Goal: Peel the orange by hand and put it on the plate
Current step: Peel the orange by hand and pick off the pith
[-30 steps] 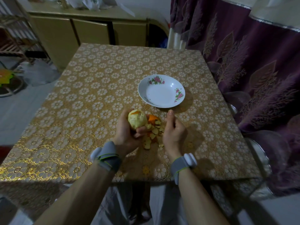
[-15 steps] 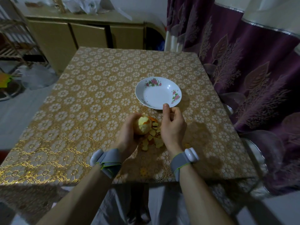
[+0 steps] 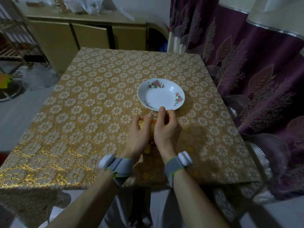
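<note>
The orange sits in the left hand, whose fingers curl round it so that only a pale, pithy sliver shows between them. It is held just above the table, near the front rim of the plate. The right hand crowds against it, fingers curled, thumb tip showing against that rim. I cannot tell whether it pinches any peel, since its back hides the fingertips. Ragged yellow peel scraps lie on the cloth between the heels of the hands. The plate is round and shallow, glossy white china with pink flower sprays. The table's cloth is shiny gold, embossed with white rosettes. Grey fabric wristbands carry white plastic pods. A heavy purple curtain with a leaf pattern hangs at the right, and a beige cabinet stands beyond the table.
</note>
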The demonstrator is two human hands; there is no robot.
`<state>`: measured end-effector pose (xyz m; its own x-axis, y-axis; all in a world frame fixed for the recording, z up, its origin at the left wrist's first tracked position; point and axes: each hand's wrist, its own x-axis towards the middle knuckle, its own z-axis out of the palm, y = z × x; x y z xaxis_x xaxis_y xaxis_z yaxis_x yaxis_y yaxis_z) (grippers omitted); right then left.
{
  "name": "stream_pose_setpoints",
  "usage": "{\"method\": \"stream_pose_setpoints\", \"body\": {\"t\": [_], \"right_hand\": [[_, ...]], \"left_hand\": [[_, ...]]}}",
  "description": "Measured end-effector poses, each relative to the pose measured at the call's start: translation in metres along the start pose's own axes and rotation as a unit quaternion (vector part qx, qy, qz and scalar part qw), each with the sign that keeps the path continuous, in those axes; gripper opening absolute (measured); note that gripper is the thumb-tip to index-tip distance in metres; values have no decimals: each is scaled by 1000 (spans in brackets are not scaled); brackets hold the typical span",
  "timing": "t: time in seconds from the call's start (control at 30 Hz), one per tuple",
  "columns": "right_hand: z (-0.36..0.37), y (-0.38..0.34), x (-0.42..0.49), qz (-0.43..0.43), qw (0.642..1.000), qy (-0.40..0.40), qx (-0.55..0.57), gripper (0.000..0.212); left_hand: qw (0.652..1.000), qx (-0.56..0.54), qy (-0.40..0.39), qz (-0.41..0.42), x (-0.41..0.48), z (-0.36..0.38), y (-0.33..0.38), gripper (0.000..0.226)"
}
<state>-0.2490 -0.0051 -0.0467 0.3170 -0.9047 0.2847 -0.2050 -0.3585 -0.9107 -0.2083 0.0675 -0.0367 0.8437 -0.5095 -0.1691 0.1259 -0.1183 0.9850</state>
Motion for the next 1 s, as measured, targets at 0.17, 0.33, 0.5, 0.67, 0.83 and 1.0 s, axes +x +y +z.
{"method": "stream_pose_setpoints", "body": {"t": [0.17,0.33,0.5,0.67,0.83,1.0], "right_hand": [[0,-3,-4,-9,1000,23,19,31],[1,-4,0,9,999,38,-1,37],[2,-2,5,14,998,60,7,43],[7,6,7,19,998,61,15,47],[8,13,6,21,998,56,25,50],[8,16,4,13,997,69,35,46]], "left_hand": [[999,49,17,18,0,5,-1,34],[995,94,14,23,3,7,1,23],[995,100,13,26,3,9,1,22],[995,98,21,28,4,10,-2,20],[992,124,28,22,2,11,1,16],[991,129,42,-6,4,15,-2,15]]}}
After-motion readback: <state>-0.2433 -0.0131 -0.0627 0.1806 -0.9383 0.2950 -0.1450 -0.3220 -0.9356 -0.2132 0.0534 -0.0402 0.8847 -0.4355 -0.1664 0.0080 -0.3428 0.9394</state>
